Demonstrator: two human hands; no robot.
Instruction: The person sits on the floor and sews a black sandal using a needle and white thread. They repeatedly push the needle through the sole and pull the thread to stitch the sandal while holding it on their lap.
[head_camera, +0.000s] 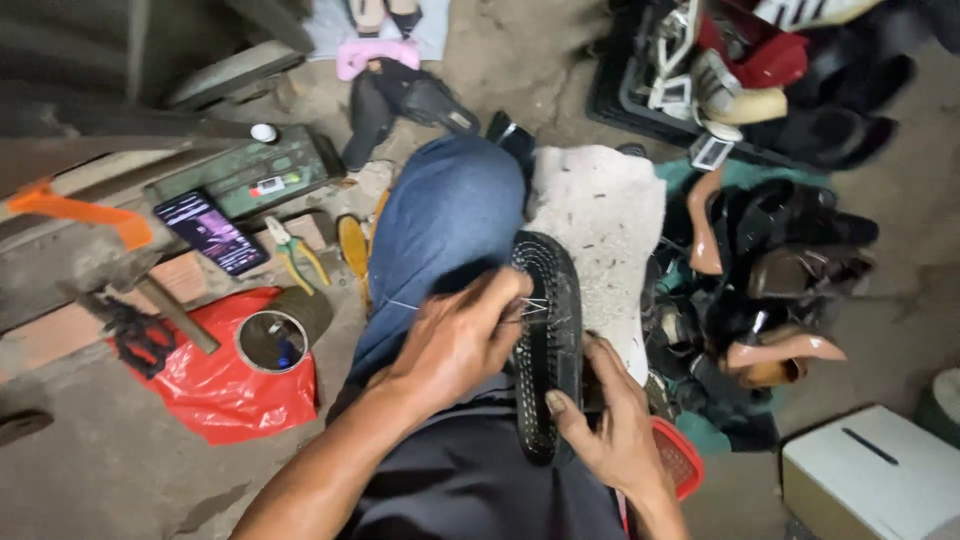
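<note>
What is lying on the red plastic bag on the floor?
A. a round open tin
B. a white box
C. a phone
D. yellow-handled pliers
A: the round open tin sits on the red plastic bag; the phone and pliers lie farther up, on wood.

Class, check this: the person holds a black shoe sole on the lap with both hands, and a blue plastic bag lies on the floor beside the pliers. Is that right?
Not quite. The bag is red, not blue, as the head view shows. The rest holds: left hand and right hand hold the sole, near the pliers.
</note>
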